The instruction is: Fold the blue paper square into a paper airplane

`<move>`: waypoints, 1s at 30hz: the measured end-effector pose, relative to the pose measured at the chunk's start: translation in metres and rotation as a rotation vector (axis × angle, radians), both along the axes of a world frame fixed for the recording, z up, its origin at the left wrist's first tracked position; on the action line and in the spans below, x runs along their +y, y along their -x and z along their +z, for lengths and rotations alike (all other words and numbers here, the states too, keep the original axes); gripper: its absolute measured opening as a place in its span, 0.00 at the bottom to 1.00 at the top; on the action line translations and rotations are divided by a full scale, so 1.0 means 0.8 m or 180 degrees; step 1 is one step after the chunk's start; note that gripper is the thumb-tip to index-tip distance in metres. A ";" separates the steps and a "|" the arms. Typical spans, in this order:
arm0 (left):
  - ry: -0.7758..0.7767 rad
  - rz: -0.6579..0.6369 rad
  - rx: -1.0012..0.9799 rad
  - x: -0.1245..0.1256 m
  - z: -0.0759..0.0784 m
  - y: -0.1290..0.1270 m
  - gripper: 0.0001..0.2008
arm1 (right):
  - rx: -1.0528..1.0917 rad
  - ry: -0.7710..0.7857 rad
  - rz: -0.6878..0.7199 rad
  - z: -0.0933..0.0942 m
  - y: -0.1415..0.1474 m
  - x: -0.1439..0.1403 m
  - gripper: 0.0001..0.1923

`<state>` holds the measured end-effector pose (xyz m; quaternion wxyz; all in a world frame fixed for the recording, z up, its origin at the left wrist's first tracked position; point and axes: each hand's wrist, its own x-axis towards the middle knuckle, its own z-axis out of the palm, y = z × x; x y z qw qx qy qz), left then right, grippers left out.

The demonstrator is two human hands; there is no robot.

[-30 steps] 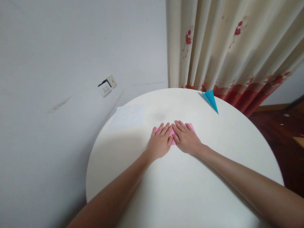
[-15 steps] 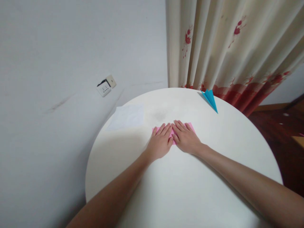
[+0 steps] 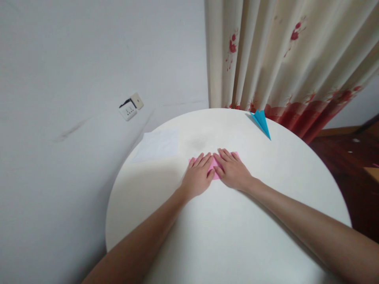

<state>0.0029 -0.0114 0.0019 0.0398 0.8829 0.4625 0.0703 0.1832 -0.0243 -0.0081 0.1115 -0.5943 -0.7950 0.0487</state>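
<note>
Head view: we log both hands at frame centre.
Left hand (image 3: 197, 178): flat, fingers spread on pink paper (image 3: 212, 171).
Right hand (image 3: 232, 171): likewise.
Progress: fold being pressed; blue plane (image 3: 261, 121) finished, upper right.

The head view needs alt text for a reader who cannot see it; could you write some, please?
Both hands, left hand and right hand, press flat on a pink paper on a round white table. A blue paper plane lies at the far edge.
</note>
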 end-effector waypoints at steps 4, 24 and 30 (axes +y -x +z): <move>0.0002 -0.0004 -0.0038 0.001 -0.001 0.001 0.27 | 0.0008 0.0009 0.0000 0.000 0.000 0.000 0.31; 0.0024 -0.0015 -0.0074 0.000 0.001 0.000 0.27 | 0.0017 0.0008 0.0029 0.001 -0.002 0.000 0.31; 0.0007 0.0000 -0.0078 0.000 -0.002 0.000 0.27 | -0.0047 0.0013 0.0108 0.002 -0.003 -0.002 0.31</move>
